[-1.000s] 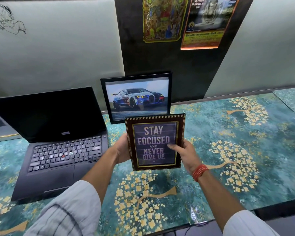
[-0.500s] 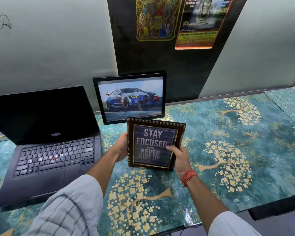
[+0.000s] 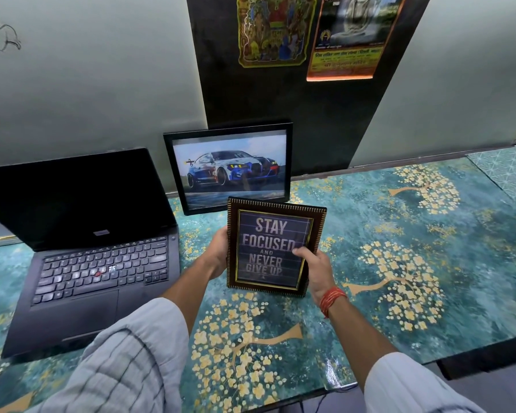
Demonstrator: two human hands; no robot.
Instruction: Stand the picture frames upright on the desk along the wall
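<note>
Both hands grip our quote frame above the desk: left hand on its left edge, right hand on its right, before the car frame leaning against the wall.

Car frame upright against the wall, laptop left, motto frame before it.

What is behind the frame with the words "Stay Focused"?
Behind the quote frame stands the car picture frame, leaning against the wall. Its lower right corner is covered, as are the left hand's fingers.
</note>
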